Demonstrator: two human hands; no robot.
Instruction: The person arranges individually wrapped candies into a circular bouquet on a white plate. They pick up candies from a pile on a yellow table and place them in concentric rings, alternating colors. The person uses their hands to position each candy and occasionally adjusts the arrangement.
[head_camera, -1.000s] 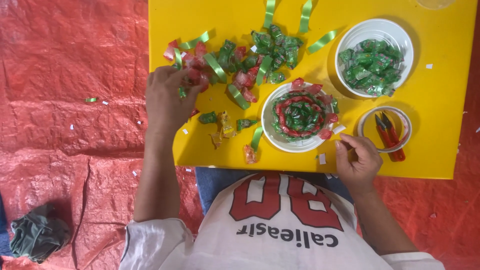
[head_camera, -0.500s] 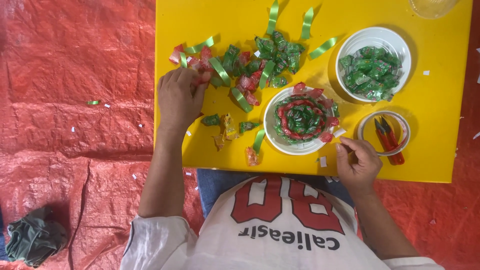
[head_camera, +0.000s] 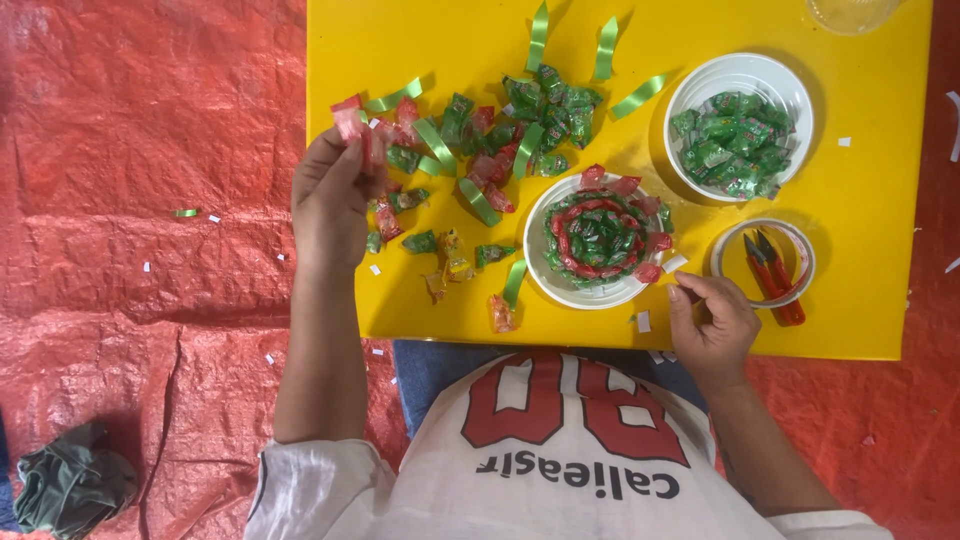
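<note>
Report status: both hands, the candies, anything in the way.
Left hand pinching a red candy above the table. Right hand at the table edge beside the candy-ringed plate, closed on nothing visible. Loose candy pile and green ribbon strips close around.

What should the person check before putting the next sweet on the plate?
1. Red wrapped sweet pinched in left hand: ok.
2. White round plate with a ring of red and green sweets within reach: ok.
3. Gap left in the ring: cannot tell.
4. Right hand free beside the plate: ok.
5. Small red-handled snips parked inside the roll of clear tape, off the plate: ok.
</note>
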